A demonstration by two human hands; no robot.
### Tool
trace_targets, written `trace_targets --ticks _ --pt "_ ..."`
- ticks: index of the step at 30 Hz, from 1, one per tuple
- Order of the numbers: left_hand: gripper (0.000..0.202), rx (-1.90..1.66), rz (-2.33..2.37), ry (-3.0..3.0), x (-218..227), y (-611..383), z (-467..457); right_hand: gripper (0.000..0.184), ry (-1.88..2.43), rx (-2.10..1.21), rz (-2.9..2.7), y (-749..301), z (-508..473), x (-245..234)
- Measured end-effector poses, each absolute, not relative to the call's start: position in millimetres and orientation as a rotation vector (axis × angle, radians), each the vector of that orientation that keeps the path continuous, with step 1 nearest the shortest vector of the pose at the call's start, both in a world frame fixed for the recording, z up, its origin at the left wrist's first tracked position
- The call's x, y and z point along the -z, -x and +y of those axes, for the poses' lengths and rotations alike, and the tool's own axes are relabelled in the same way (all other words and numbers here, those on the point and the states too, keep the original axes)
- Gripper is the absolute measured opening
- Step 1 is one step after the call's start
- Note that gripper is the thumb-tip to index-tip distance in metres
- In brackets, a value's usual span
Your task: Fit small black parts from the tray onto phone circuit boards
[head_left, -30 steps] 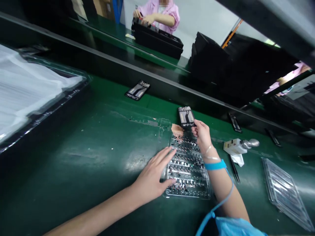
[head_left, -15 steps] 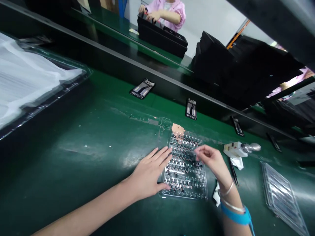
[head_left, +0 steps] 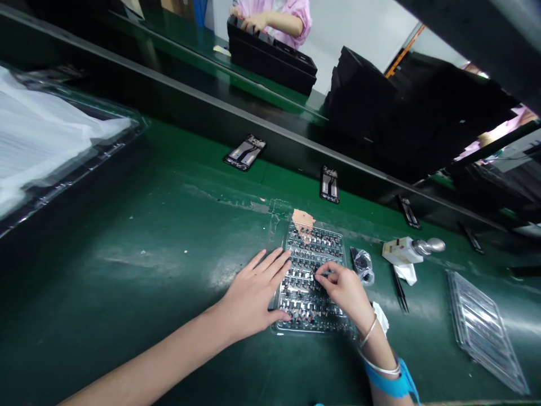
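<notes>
A clear plastic tray (head_left: 302, 326) lies on the green work surface, with rows of small electronic parts (head_left: 301, 287) in its pockets. My left hand (head_left: 256, 290) rests flat along the tray's left edge, fingers spread. Over the middle right of the tray is my right hand (head_left: 343, 287), thumb and forefinger pinched together. Whatever is between those fingertips is too small to make out. A piece of tan tape (head_left: 303, 217) shows at the tray's top left corner.
Right of the tray are a small dark item in clear wrap (head_left: 362, 266), a white bottle with metal top (head_left: 401, 251), black tweezers (head_left: 399, 288) and stacked clear trays (head_left: 486, 330). Phone frames (head_left: 245, 152) lie along the back. A co-worker's hands (head_left: 253, 22) are over a black box.
My right hand has moved left and slightly down across the tray, uncovering the wrapped item. My left hand stays on the edge. The whole view has shifted slightly.
</notes>
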State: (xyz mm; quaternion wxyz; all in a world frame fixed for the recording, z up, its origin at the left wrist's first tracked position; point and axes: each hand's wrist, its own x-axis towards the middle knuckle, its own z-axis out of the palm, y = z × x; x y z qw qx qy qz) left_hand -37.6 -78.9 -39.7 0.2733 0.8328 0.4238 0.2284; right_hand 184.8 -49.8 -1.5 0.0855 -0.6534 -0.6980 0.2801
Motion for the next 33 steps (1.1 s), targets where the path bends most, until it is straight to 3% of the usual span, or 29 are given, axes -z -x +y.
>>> trace_targets --ticks 5,10,12,19,27,33 --pt "0.080 -0.694 1.118 -2.189 36 37 -79 0.010 1.932 -0.824 -2.121 -181 -46 -2" --pt "0.027 -0.751 1.080 -1.859 10 31 -93 0.019 1.793 -1.121 -1.932 -171 -84 -18" --pt "0.016 -0.643 0.979 -1.670 3 27 -98 0.020 1.695 -1.312 -1.856 -163 -105 -21" --pt "0.030 -0.549 0.742 -1.353 6 21 -100 0.024 1.567 -1.566 -1.522 -165 -116 -12" --pt "0.021 -0.560 0.839 -1.417 4 23 -97 0.016 2.039 -0.562 -2.051 -184 -71 5" --pt "0.019 -0.559 0.836 -1.348 9 21 -96 0.022 2.068 -0.335 -2.014 -196 -72 1"
